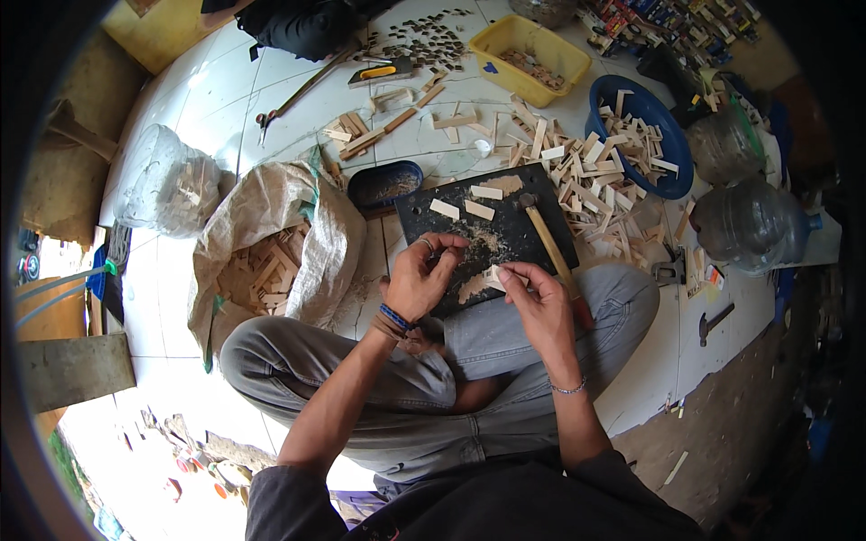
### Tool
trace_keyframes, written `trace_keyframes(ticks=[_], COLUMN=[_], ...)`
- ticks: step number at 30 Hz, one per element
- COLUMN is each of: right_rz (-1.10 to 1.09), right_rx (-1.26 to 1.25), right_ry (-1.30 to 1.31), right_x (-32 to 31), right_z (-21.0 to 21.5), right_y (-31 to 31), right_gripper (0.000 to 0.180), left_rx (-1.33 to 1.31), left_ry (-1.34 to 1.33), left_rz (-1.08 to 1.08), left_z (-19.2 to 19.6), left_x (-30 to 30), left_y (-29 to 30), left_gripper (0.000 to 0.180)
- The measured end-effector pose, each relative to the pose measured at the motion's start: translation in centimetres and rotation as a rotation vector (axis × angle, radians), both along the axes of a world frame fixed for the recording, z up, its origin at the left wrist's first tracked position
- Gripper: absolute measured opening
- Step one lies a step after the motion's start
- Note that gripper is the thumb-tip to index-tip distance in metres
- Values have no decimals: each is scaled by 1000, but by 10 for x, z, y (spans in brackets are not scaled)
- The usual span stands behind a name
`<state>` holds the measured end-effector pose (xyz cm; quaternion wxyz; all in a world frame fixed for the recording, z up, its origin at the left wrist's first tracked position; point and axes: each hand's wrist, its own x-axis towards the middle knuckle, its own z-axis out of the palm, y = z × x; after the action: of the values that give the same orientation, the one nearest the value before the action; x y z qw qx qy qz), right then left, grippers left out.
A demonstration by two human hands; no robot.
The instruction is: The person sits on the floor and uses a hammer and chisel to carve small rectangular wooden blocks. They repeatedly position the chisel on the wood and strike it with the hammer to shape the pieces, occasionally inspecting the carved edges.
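Over the near part of a dark board (424, 200) on the floor, my right hand (539, 302) pinches a small wooden block (494, 278) between thumb and fingers. My left hand (419, 278) hovers to the left of it with fingers curled in; whatever it may hold is too small or hidden to name. Beyond my hands, three wooden pieces, one of them a pale wooden strip (479, 210), lie on the board among sawdust (487, 242). A hammer (548, 243) with a wooden handle rests along the board's right side.
Loose wooden strips (591, 194) heap up beyond the board, beside a blue basin (678, 149). A yellow tub (483, 56) stands farther back. At left are a woven sack (347, 239) of wood pieces and a small dark tray (386, 187). Another hammer (715, 323) lies right.
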<state>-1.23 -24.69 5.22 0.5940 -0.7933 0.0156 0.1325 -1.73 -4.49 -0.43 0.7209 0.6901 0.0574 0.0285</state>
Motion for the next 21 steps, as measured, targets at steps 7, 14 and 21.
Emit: trace_keyframes(ticks=[7,14,21], right_rz=[-5,2,9], right_rx=[-11,15,-11], right_ry=[-16,-7,-3], right_x=[0,0,0], right_z=[0,2,0], right_y=[-2,1,0], right_gripper=[25,25,26], left_rx=[798,1206,1470], left_ry=[-215,-334,-329], left_rz=[216,-47,-205], left_z=[-7,-16,-10], left_x=[13,25,42], left_y=[30,14,7], left_gripper=[27,28,36])
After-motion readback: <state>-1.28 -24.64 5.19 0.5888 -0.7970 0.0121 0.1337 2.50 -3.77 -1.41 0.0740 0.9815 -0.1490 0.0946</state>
